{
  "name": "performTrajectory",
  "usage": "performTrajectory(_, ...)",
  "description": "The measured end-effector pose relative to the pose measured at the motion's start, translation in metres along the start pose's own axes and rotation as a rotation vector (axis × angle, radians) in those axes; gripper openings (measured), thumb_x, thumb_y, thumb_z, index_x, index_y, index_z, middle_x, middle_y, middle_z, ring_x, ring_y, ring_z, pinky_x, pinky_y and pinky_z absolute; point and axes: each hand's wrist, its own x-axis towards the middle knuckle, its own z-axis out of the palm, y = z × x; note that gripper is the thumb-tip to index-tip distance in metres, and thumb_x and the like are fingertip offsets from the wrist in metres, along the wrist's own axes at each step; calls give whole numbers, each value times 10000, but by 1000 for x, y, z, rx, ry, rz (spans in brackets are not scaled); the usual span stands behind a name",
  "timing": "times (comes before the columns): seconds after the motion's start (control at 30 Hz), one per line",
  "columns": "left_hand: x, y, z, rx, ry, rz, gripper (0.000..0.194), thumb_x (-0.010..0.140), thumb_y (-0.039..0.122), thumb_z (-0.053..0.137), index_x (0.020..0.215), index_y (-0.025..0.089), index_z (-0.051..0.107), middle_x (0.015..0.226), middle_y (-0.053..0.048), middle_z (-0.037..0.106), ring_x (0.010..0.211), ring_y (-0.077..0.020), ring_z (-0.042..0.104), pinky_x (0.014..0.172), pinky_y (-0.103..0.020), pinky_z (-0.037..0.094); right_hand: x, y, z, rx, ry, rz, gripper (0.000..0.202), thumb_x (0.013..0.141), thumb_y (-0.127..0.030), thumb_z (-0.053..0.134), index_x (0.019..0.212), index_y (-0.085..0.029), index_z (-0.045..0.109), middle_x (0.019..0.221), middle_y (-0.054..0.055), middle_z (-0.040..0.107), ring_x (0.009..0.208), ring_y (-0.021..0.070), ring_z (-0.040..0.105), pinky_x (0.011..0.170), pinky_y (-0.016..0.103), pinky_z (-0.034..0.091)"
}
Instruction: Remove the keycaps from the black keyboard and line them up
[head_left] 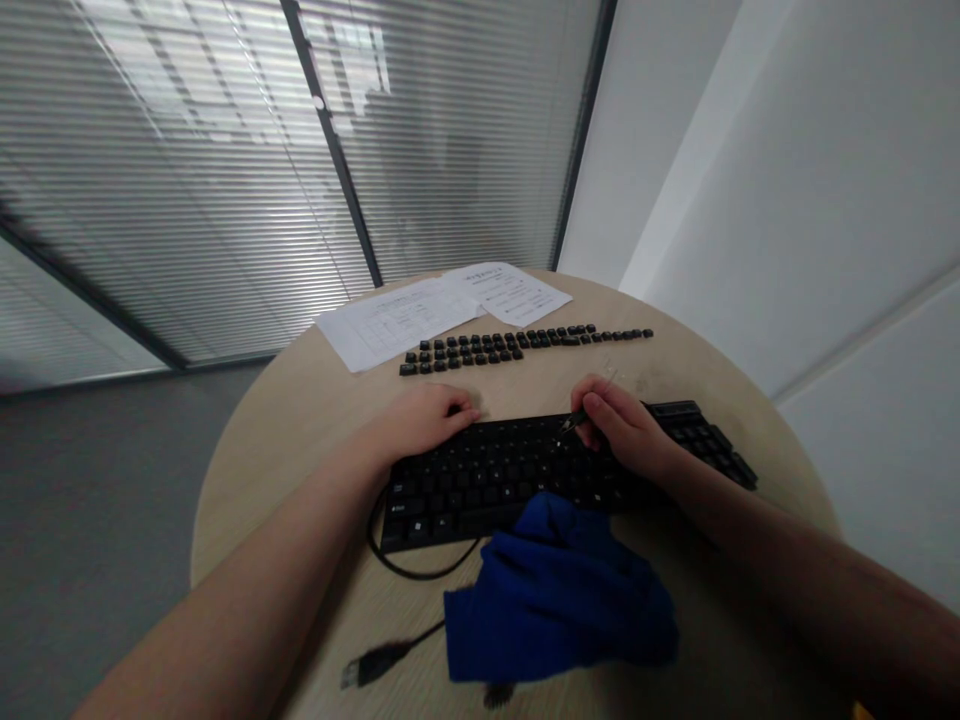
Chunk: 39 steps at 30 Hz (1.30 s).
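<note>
A black keyboard (pixel 480 480) lies across the round table, its upper rows bare of several keycaps. My left hand (pixel 424 420) is closed over its back left edge, fingers curled and thumb along the rim. Between the closed fingers of my right hand (pixel 619 420) is a pair of tweezers (pixel 571 424), thin and dark with pointed tips. The tips are over the upper rows, right of the keyboard's middle. Beyond the keyboard, loose black keycaps (pixel 472 350) stand in rows. Part of the keyboard's lower edge is hidden by a blue cloth (pixel 562 600).
Printed paper sheets (pixel 405 315) lie at the table's far side. A USB plug (pixel 375 665) on a black cable is at the near left, and a small dark brush-like piece (pixel 498 694) pokes out under the cloth. Clear plastic bits (pixel 613 372) lie behind my right hand.
</note>
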Motion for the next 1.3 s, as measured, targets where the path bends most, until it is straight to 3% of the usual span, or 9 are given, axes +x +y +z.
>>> performTrajectory(0.37, -4, 22, 3, 10, -7, 58, 281, 904, 464, 552, 910, 213, 680, 836, -37, 687, 749, -193, 598, 669, -308, 404, 4, -2, 2, -73, -54, 34, 455, 961, -640, 414, 861, -204, 501, 587, -36, 523, 524, 115, 484, 517, 249, 378)
performTrajectory(1.03, -2, 20, 5, -53, -19, 34, 267, 869, 462, 585, 882, 218, 691, 810, -22, 685, 735, -185, 591, 656, -305, 385, 4, 1, 2, -15, -140, 47, 493, 944, -687, 413, 867, -206, 495, 609, -40, 507, 538, 118, 483, 526, 252, 387)
performTrajectory(1.3, -2, 18, 7, -61, -1, 38, 258, 865, 460, 592, 874, 223, 693, 814, -24, 689, 734, -187, 591, 653, -306, 380, 0, -2, 3, -212, -187, -58, 342, 1003, -511, 429, 865, -211, 517, 658, -21, 523, 592, 134, 497, 568, 264, 397)
